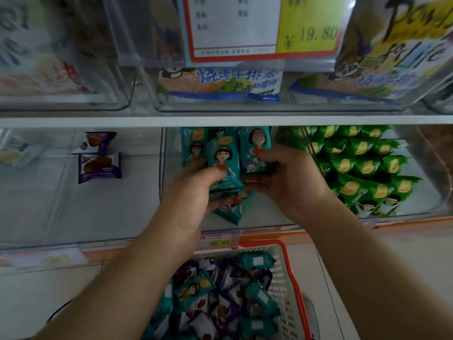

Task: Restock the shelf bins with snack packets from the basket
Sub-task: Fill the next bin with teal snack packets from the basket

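Observation:
Both hands reach into the middle clear shelf bin (163,168) on the lower shelf. My left hand (196,190) grips teal snack packets (224,160) printed with a cartoon girl, thumb on the front of one. My right hand (289,177) holds a neighbouring teal packet (255,153) upright, fingers curled over its lower edge. More teal packets stand behind them and one lies flat under my hands (230,209). Below, a white basket with an orange rim (291,273) holds several teal and purple packets (230,290).
The left bin holds two purple packets (99,165). The right bin is packed with green packets (362,168). The upper shelf (220,120) carries clear bins of large blue-and-white bags and a price tag reading 19.80 (264,28). The shelf's front edge has orange price strips (218,241).

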Action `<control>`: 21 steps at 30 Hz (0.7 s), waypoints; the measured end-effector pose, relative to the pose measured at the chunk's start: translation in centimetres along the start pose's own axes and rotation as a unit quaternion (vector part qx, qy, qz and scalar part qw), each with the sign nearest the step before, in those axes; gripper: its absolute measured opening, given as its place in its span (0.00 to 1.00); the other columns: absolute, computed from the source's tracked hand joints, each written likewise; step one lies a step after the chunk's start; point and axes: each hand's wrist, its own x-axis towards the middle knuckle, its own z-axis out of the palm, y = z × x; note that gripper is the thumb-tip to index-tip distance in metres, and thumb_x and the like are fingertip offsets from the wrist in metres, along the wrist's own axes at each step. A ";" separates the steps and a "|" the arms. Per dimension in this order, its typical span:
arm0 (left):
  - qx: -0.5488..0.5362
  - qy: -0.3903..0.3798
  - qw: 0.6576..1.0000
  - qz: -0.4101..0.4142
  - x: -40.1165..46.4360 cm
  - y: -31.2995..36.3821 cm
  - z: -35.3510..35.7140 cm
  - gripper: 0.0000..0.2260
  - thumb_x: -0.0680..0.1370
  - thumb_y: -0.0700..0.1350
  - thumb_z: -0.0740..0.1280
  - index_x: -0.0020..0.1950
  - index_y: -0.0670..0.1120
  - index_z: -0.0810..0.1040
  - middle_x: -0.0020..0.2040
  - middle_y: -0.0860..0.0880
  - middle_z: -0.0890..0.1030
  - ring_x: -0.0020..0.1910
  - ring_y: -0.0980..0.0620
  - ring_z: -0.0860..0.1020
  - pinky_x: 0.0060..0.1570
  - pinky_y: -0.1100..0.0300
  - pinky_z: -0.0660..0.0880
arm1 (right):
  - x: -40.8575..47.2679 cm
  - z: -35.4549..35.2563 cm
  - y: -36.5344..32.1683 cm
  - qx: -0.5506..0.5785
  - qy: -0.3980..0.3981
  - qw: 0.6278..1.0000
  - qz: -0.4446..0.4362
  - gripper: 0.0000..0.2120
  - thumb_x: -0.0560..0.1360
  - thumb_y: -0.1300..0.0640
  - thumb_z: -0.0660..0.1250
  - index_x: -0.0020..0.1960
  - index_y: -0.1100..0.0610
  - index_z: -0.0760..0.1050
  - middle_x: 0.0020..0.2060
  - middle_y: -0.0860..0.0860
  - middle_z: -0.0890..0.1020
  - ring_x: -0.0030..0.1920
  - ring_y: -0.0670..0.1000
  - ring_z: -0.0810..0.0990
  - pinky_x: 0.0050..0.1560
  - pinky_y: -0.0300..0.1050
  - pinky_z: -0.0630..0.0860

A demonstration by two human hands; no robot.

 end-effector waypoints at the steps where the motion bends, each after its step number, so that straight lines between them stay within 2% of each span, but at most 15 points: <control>1: 0.040 -0.003 0.999 0.016 0.2 -0.2 -0.1 0.10 0.80 0.41 0.68 0.60 0.47 0.83 0.54 0.46 0.87 0.52 0.47 0.86 0.51 0.50 0.84 | 0.1 0.0 0.1 -0.008 0.001 1.000 -0.001 0.15 0.80 0.60 0.64 0.64 0.64 0.78 0.52 0.61 0.84 0.45 0.60 0.86 0.44 0.51 0.83; 4: 0.155 -0.007 0.986 0.069 0.4 -0.5 -0.4 0.09 0.79 0.49 0.73 0.59 0.54 0.83 0.51 0.56 0.87 0.50 0.56 0.86 0.53 0.52 0.82 | 0.7 0.2 0.3 -0.083 0.025 0.995 -0.040 0.12 0.81 0.54 0.69 0.62 0.58 0.80 0.55 0.57 0.86 0.52 0.57 0.87 0.47 0.50 0.83; 8: 0.196 0.013 0.977 0.089 0.7 -0.5 -0.6 0.16 0.77 0.49 0.76 0.64 0.56 0.80 0.54 0.59 0.86 0.50 0.61 0.84 0.48 0.64 0.76 | 1.1 0.4 0.3 -0.200 0.075 0.971 -0.105 0.11 0.79 0.50 0.72 0.58 0.54 0.83 0.49 0.52 0.88 0.52 0.54 0.87 0.57 0.58 0.83; 11: 0.228 0.053 0.965 0.119 1.4 -0.8 -0.7 0.21 0.76 0.48 0.77 0.67 0.55 0.76 0.55 0.59 0.84 0.52 0.62 0.82 0.45 0.68 0.75 | 1.8 1.0 0.5 -0.311 0.132 0.924 -0.179 0.11 0.75 0.45 0.72 0.51 0.51 0.83 0.49 0.53 0.86 0.49 0.53 0.86 0.52 0.58 0.83; 13: 0.260 0.073 0.953 0.139 1.9 -1.0 -0.6 0.21 0.76 0.47 0.77 0.66 0.55 0.74 0.53 0.61 0.81 0.51 0.64 0.80 0.42 0.71 0.73 | 2.3 1.2 0.7 -0.382 0.148 0.884 -0.226 0.11 0.76 0.46 0.73 0.55 0.49 0.82 0.51 0.49 0.85 0.50 0.49 0.83 0.50 0.52 0.82; 15: 0.296 0.086 0.939 0.155 2.2 -1.1 -0.5 0.23 0.76 0.47 0.77 0.67 0.56 0.72 0.52 0.63 0.79 0.49 0.67 0.78 0.41 0.71 0.71 | 2.6 1.2 0.9 -0.439 0.150 0.851 -0.247 0.14 0.77 0.49 0.73 0.62 0.49 0.80 0.52 0.42 0.83 0.52 0.44 0.80 0.46 0.37 0.77; 17: 0.325 0.087 0.926 0.169 2.5 -1.0 -0.2 0.23 0.76 0.48 0.76 0.66 0.57 0.71 0.52 0.64 0.78 0.47 0.69 0.76 0.40 0.70 0.69 | 2.9 1.1 0.9 -0.453 0.165 0.843 -0.238 0.15 0.78 0.50 0.73 0.64 0.48 0.78 0.49 0.37 0.79 0.49 0.41 0.77 0.38 0.24 0.67; 19: 0.336 0.080 0.920 0.185 2.8 -0.9 0.3 0.21 0.77 0.48 0.75 0.65 0.60 0.70 0.52 0.64 0.77 0.47 0.70 0.75 0.39 0.72 0.68 | 3.5 1.0 0.8 -0.444 0.185 0.846 -0.232 0.15 0.78 0.51 0.73 0.63 0.49 0.77 0.47 0.37 0.78 0.47 0.41 0.75 0.33 0.23 0.67; 21: 0.360 0.071 0.908 0.204 3.3 -0.9 1.1 0.20 0.78 0.47 0.74 0.65 0.60 0.71 0.53 0.64 0.78 0.48 0.68 0.77 0.40 0.73 0.67 | 4.0 1.1 0.5 -0.445 0.203 0.840 -0.237 0.14 0.79 0.56 0.70 0.63 0.51 0.76 0.49 0.42 0.80 0.48 0.44 0.76 0.36 0.28 0.69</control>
